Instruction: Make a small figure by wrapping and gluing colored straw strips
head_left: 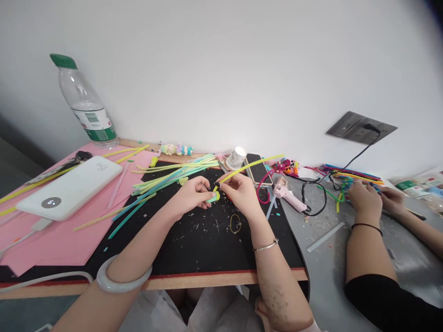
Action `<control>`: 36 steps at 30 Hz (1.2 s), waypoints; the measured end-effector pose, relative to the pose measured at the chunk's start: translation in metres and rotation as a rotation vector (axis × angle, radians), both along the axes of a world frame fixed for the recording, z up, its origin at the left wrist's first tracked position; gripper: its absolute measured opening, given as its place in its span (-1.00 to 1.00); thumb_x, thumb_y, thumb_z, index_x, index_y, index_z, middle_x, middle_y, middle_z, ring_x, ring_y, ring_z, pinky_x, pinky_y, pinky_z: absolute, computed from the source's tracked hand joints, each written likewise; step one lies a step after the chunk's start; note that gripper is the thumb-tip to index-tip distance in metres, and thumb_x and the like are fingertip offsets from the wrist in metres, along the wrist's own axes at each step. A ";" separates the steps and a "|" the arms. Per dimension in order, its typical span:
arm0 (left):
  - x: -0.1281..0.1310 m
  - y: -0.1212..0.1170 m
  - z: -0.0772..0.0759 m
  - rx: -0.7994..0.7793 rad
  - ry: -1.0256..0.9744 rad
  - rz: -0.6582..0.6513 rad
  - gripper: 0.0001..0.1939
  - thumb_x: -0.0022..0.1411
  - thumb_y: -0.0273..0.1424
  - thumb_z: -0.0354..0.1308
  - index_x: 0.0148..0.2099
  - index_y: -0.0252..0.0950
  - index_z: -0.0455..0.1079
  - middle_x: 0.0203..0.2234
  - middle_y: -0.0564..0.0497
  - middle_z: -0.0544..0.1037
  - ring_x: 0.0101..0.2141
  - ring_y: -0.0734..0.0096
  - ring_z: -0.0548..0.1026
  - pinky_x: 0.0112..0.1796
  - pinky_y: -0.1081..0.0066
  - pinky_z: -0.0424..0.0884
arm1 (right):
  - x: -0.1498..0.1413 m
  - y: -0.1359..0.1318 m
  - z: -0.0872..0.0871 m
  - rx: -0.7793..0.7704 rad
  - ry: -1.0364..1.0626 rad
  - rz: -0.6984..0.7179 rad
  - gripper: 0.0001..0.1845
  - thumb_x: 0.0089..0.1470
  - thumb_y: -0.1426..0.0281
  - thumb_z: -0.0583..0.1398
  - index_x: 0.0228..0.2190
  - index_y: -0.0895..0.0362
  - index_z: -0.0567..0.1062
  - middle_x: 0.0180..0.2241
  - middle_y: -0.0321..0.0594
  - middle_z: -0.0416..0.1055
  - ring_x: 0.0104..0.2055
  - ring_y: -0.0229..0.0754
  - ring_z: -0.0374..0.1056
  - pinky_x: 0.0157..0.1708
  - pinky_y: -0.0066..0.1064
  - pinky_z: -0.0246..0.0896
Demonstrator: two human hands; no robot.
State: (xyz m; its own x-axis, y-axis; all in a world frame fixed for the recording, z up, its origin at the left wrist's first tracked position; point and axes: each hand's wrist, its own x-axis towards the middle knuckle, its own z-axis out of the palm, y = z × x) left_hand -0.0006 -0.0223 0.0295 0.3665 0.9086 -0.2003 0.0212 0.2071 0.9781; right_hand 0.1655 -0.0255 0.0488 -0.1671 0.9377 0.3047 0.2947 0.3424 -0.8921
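Over the black mat, my left hand (pixel 192 197) is closed, pinching a small mint-green and yellow piece (pixel 214 198) that looks made of bent pipe cleaner. Close beside it, my right hand (pixel 238 190) is closed on a yellow pipe cleaner (pixel 258 163), whose long end points up and to the right. The pipe cleaner's lower end meets the small piece between my fingertips; whether the two are joined I cannot tell. Left of my hands lies a loose bundle of yellow, green and blue pipe cleaners (pixel 173 173). A thin yellowish loop (pixel 236 223) rests on the mat below my right hand.
A pink glue gun (pixel 290 198) with a black cord lies at right, near a paper cup (pixel 236 158) and a phone (pixel 259 171). On the left are a white power bank (pixel 71 188) and a bottle (pixel 86 103). A co-worker's hands (pixel 365 198) work at far right.
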 end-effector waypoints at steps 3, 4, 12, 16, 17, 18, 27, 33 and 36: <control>0.001 0.002 -0.003 0.069 0.018 0.116 -0.72 -0.04 -0.32 0.27 -0.35 -0.29 0.23 -0.58 0.13 0.39 -0.57 0.51 0.45 -0.51 0.48 0.40 | -0.001 0.000 -0.002 0.081 -0.047 -0.055 -0.90 -0.02 0.45 0.16 -0.43 0.17 0.50 -0.42 -0.22 0.46 -0.44 -0.26 0.33 -0.40 -0.43 0.24; 0.001 0.003 -0.004 0.093 0.012 0.147 -0.72 -0.06 -0.32 0.28 -0.36 -0.30 0.25 -0.58 0.12 0.40 -0.56 0.50 0.45 -0.50 0.48 0.41 | -0.001 0.000 -0.002 0.097 -0.056 -0.061 -0.89 -0.01 0.44 0.16 -0.42 0.17 0.51 -0.40 -0.21 0.47 -0.42 -0.24 0.34 -0.39 -0.43 0.25; 0.001 0.003 -0.002 0.041 -0.109 0.305 -0.66 -0.21 -0.34 0.38 -0.36 -0.37 0.41 -0.49 0.02 0.49 -0.44 0.44 0.49 -0.27 0.34 0.48 | 0.000 0.000 -0.005 0.131 -0.114 -0.042 -0.86 0.03 0.42 0.15 -0.40 0.11 0.53 -0.34 -0.20 0.49 -0.37 -0.18 0.37 -0.36 -0.37 0.25; 0.002 0.002 0.000 0.011 -0.152 0.340 -0.65 -0.21 -0.32 0.38 -0.35 -0.38 0.43 -0.45 -0.03 0.53 -0.41 0.40 0.51 -0.24 0.31 0.47 | 0.000 0.001 -0.006 0.148 -0.113 -0.031 -0.86 0.03 0.43 0.14 -0.39 0.10 0.52 -0.33 -0.20 0.49 -0.34 -0.16 0.38 -0.33 -0.35 0.26; 0.002 0.002 0.001 0.014 -0.153 0.351 -0.66 -0.20 -0.31 0.38 -0.36 -0.37 0.42 -0.46 -0.03 0.53 -0.42 0.41 0.51 -0.24 0.31 0.47 | -0.001 0.001 -0.006 0.156 -0.108 -0.029 -0.86 0.03 0.44 0.13 -0.39 0.10 0.52 -0.32 -0.20 0.48 -0.31 -0.16 0.39 -0.31 -0.34 0.26; 0.002 0.002 0.001 0.021 -0.153 0.363 -0.67 -0.19 -0.31 0.37 -0.36 -0.37 0.41 -0.47 -0.01 0.53 -0.42 0.41 0.51 -0.24 0.32 0.47 | -0.001 0.001 -0.006 0.163 -0.103 -0.027 -0.86 0.03 0.45 0.13 -0.39 0.10 0.51 -0.31 -0.19 0.48 -0.29 -0.15 0.39 -0.28 -0.33 0.26; 0.002 0.003 -0.002 -0.009 -0.262 0.432 -0.65 -0.13 -0.39 0.34 -0.25 -0.34 0.36 -0.52 0.05 0.52 -0.44 0.48 0.51 -0.25 0.41 0.44 | -0.006 0.000 -0.005 0.187 -0.085 0.067 -0.89 0.04 0.47 0.13 -0.43 0.11 0.47 -0.28 -0.16 0.46 -0.17 -0.15 0.37 -0.13 -0.28 0.24; 0.002 0.004 -0.001 -0.174 -0.472 0.461 -0.78 -0.09 -0.54 0.29 -0.30 -0.37 0.41 -0.45 0.01 0.55 -0.42 0.55 0.50 -0.27 0.51 0.43 | -0.008 0.000 -0.006 0.272 -0.158 0.067 -0.89 0.05 0.46 0.14 -0.44 0.09 0.48 -0.26 -0.16 0.45 -0.16 -0.15 0.35 -0.08 -0.25 0.19; 0.002 0.005 0.000 -0.222 -0.531 0.462 -0.83 -0.06 -0.58 0.25 -0.32 -0.36 0.43 -0.45 0.01 0.56 -0.42 0.57 0.49 -0.30 0.56 0.43 | -0.009 -0.001 -0.005 0.313 -0.174 0.051 -0.87 0.04 0.47 0.14 -0.45 0.10 0.49 -0.28 -0.18 0.38 -0.18 -0.18 0.32 -0.11 -0.29 0.19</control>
